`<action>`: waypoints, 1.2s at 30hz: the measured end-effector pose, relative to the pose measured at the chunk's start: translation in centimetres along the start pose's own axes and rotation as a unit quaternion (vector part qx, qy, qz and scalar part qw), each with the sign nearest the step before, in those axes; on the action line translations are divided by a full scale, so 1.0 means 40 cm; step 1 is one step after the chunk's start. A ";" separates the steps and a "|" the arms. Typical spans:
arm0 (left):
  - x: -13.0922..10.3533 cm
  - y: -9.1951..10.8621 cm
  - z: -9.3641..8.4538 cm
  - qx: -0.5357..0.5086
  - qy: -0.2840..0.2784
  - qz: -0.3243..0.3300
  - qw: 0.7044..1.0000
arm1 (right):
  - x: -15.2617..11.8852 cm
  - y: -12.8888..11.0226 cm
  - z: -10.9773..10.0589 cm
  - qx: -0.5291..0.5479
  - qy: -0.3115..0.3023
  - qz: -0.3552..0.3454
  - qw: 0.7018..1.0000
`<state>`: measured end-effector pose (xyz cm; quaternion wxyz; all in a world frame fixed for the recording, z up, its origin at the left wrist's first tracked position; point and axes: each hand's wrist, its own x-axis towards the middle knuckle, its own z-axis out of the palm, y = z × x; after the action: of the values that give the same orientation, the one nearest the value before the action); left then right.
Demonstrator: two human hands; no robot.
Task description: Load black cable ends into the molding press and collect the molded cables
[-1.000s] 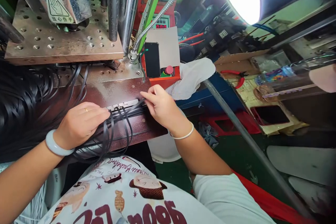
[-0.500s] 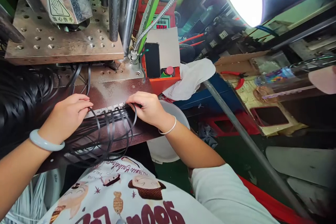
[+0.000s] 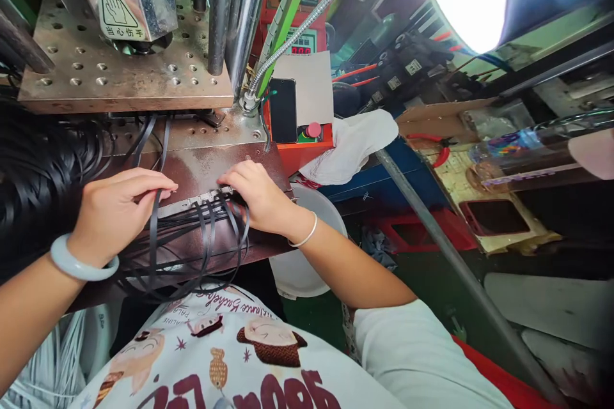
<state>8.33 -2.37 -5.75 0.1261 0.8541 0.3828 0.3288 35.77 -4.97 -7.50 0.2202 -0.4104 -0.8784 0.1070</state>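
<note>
A narrow silver metal bar with slots lies on the brown work surface, and several flat black cables run from it toward me in loops. My left hand pinches one black cable, its tip just showing at the fingertips above the bar's left end. My right hand rests at the right end of the bar with its fingers bent down onto it; what they grip is hidden. Another cable curves out under that palm.
A press with a drilled metal plate stands behind the bar. A heap of black cable lies at left. On the right are a phone, a red button, a white cloth and a white bucket.
My left hand has lifted slightly off the bar and now holds a cable end above it. My right hand has shifted left, its fingers moving over the bar's right end.
</note>
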 end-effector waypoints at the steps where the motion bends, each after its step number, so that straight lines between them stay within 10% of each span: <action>1: 0.000 0.006 -0.006 -0.008 0.015 -0.010 1.000 | 0.010 -0.011 0.002 -0.005 -0.008 -0.006 1.000; 10: -0.002 -0.018 0.018 -0.049 -0.016 -0.011 0.999 | 0.062 -0.041 0.067 -0.041 -0.031 -0.097 0.994; 26: -0.026 0.007 0.021 0.115 -0.021 0.190 0.975 | 0.054 -0.020 0.103 0.036 0.012 -0.076 0.996; 36: -0.017 -0.020 0.041 0.097 -0.059 0.117 0.987 | 0.034 -0.027 -0.021 0.019 -0.098 -0.034 0.994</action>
<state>8.62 -2.27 -7.66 0.0251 0.9190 0.3025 0.2518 34.67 -4.62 -5.96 0.1443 -0.3636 -0.9071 0.1554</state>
